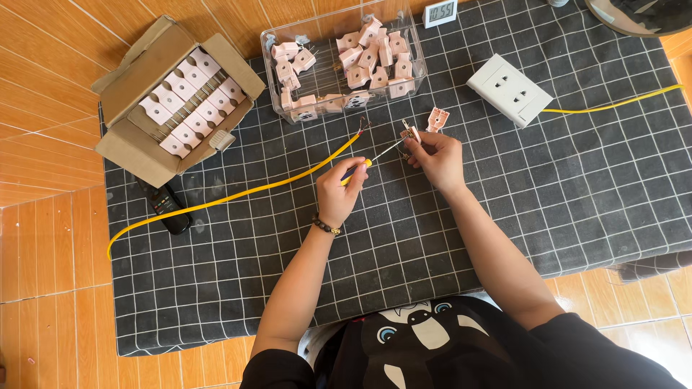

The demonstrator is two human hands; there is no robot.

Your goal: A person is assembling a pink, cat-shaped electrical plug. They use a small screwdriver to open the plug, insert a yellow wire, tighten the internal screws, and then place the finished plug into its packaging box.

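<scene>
Screwdriver and one plug half between two hands.

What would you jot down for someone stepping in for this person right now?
Left hand: grips a small screwdriver, tip at the plug part. Right hand: pinches a pink plug part. A loose plug half lies beside it. The yellow cable, its bare end unattached, lies on the checked mat. More plugs sit in the clear tub and cardboard box. Wiring not yet done.
</scene>
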